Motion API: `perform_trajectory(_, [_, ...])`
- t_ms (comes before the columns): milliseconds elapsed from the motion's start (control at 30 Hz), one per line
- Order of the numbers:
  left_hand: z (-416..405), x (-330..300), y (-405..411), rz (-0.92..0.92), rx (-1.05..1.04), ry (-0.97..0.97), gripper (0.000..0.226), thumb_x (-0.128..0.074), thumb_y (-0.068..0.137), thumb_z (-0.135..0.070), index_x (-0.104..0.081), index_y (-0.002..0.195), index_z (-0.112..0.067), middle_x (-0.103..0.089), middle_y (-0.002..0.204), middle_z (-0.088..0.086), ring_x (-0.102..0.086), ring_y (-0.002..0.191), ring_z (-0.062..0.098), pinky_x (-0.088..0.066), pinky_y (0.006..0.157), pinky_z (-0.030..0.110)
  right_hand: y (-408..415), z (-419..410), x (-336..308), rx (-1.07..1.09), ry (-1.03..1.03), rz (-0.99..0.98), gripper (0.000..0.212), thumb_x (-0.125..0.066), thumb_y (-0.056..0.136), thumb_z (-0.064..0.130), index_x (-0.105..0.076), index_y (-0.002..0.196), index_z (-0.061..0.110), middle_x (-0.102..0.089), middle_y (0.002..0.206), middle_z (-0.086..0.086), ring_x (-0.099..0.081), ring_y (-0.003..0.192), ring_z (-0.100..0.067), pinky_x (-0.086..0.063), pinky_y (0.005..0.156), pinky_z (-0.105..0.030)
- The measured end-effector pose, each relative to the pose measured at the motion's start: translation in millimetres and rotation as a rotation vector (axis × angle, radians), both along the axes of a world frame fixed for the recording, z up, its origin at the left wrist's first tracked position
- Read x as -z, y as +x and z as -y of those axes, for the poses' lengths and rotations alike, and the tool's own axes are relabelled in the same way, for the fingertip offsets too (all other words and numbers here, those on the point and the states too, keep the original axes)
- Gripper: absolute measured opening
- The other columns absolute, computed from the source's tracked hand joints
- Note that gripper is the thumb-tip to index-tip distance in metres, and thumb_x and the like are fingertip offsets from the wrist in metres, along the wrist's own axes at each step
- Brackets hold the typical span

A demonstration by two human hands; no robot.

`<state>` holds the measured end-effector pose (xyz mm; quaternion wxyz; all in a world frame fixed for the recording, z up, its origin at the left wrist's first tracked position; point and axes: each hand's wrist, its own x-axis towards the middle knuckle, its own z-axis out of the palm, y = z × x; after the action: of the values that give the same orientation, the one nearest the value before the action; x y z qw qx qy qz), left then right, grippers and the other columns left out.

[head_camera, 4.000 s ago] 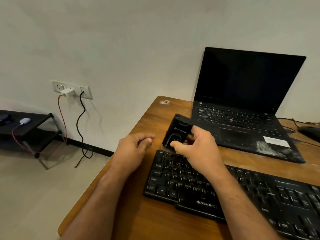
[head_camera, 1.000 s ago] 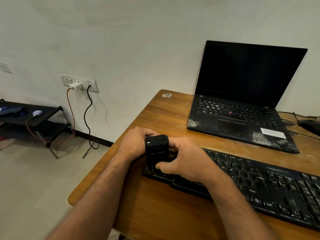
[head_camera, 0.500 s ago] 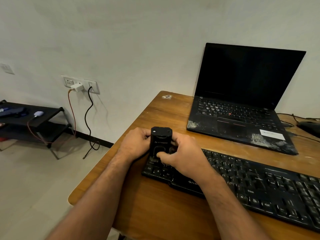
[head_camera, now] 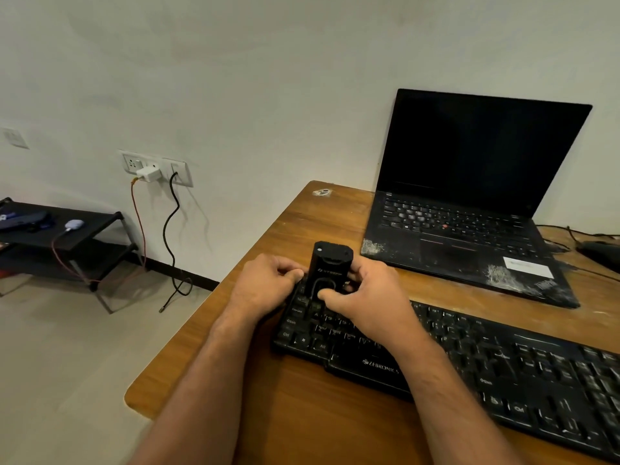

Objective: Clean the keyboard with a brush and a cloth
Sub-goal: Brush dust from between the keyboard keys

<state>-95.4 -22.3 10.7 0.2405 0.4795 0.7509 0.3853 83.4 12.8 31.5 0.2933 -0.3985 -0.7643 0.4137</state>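
Both hands hold a small black case [head_camera: 330, 268] upright over the left end of the keyboard [head_camera: 469, 357]. The left hand [head_camera: 265, 285] has its fingers [head_camera: 290, 271] curled against the case's left side, while the right hand [head_camera: 365, 293] wraps it from the right, thumb pressed on the looped part of its front. It is likely the cleaning kit, though no bristles and no cloth are visible anywhere. The keyboard lies on the tabletop [head_camera: 302, 414] directly beneath and to the right of the fingers, its far right end blurred. Beyond the fingers stands an open laptop [head_camera: 469, 209], dusty along its near edge. Judging from this, the cleaning has not started: the tool looks unopened, so brushing and wiping are both left to do.
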Motion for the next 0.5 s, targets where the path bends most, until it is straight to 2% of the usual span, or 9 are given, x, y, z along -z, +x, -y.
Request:
perform_trajectory(100, [1.5,3.4,2.5,-0.044,-0.022,0.044,0.017,-0.065,0.093,-0.022,-0.073,0.083,-0.034,-0.071,0.077,-0.016,-0.066,0.074,-0.001,-0.055,0.074,0.019,0.1,-4.1,-0.2,0.037,0.033,-0.007,0.037,-0.08,0.081,0.02,-0.067,0.112,0.034,-0.07,0.087,0.015,-0.064,0.065,0.004,-0.05,0.052,-0.013])
perform_trajectory(167, [1.2,3.8,3.4,-0.045,-0.014,0.047,0.017,-0.064,0.093,-0.02,-0.074,0.087,-0.031,-0.071,0.078,-0.016,-0.066,0.073,-0.002,-0.054,0.072,0.019,0.9,-1.9,-0.3,-0.027,-0.007,-0.01,0.037,-0.082,0.081,0.019,-0.067,0.113,0.031,-0.067,0.081,0.014,-0.06,0.058,0.005,-0.047,0.051,-0.012])
perform_trajectory(233, [0.5,3.2,4.4,-0.005,-0.005,0.041,0.019,-0.063,0.093,-0.018,-0.076,0.092,-0.031,-0.073,0.079,-0.014,-0.069,0.073,0.0,-0.056,0.073,0.021,0.0,-2.2,2.0,-0.018,0.02,0.015,0.037,-0.081,0.081,0.021,-0.067,0.113,0.03,-0.064,0.087,0.014,-0.058,0.063,0.0,-0.047,0.054,-0.014])
perform_trajectory(300, [-0.7,2.7,5.5,0.023,-0.008,0.036,0.023,-0.062,0.094,-0.018,-0.074,0.088,-0.036,-0.074,0.078,-0.012,-0.07,0.075,0.003,-0.057,0.074,0.022,-1.0,-6.7,2.3,0.078,0.108,0.042,0.035,-0.079,0.081,0.023,-0.066,0.114,0.026,-0.062,0.095,0.013,-0.057,0.068,-0.004,-0.047,0.054,-0.015])
perform_trajectory(433, [-1.0,5.2,5.5,0.01,-0.001,0.042,0.022,-0.06,0.094,-0.017,-0.076,0.09,-0.032,-0.074,0.078,-0.013,-0.069,0.073,0.0,-0.055,0.072,0.021,3.6,-6.2,0.9,0.024,0.041,0.024,0.037,-0.08,0.081,0.021,-0.067,0.115,0.027,-0.064,0.074,0.012,-0.056,0.052,0.003,-0.044,0.048,-0.013])
perform_trajectory(500, [-0.8,5.9,5.1,-0.016,0.009,0.047,0.023,-0.06,0.094,-0.017,-0.075,0.089,-0.032,-0.074,0.077,-0.013,-0.067,0.069,-0.002,-0.054,0.07,0.02,3.6,-3.9,1.8,0.015,0.065,0.04,0.039,-0.08,0.081,0.02,-0.066,0.117,0.028,-0.065,0.078,0.013,-0.057,0.054,0.004,-0.044,0.048,-0.012])
